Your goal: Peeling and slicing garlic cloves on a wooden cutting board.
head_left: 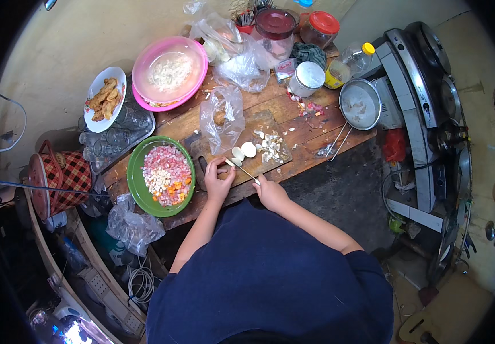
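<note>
My right hand (270, 191) is closed on the handle of a knife (247, 173), whose thin blade points up and left. The fingers of my left hand (219, 178) hold a small pale piece (230, 162), too small to name, at the blade's tip. Both hands are at the near edge of a wooden cutting board (269, 120). Pale round slices (248, 149) lie just beyond the blade, with a heap of whitish peelings (272, 147) to their right. A green bowl (131, 176) of chopped pink, white and orange pieces stands left of my left hand.
A clear plastic bag (221, 116) lies on the board. Behind are a pink basin (204, 64), a lidded metal tin (307, 79) and jars. A wire strainer (360, 104) sits at the right table edge. At left are a plate of fried food (97, 124) and a tray of glasses (146, 129).
</note>
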